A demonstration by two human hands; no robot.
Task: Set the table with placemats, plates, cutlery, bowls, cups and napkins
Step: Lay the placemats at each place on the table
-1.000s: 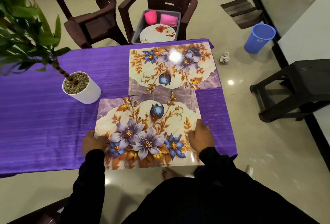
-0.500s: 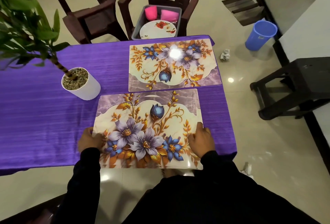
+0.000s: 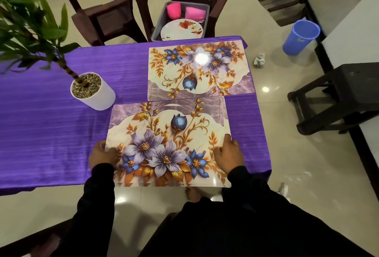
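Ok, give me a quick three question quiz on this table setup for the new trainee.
1. True or false: both hands touch the near placemat.
2. Where is the plate? A on the far placemat; B in the grey tub on the chair; C on the floor.
3. What stands left of the placemats?

Key: 1 true, left hand and right hand at its side edges. 2 B. 3 the potted plant.

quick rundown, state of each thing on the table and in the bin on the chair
near placemat: flat, near edge overhanging the table, held at both sides
far placemat: flat on the purple cloth, bare
left hand: grips the near placemat's left edge
right hand: rests on its right edge
potted plant: upright, beside the near placemat
grey bin: on the chair seat
plate: in the bin
pink cups: in the bin
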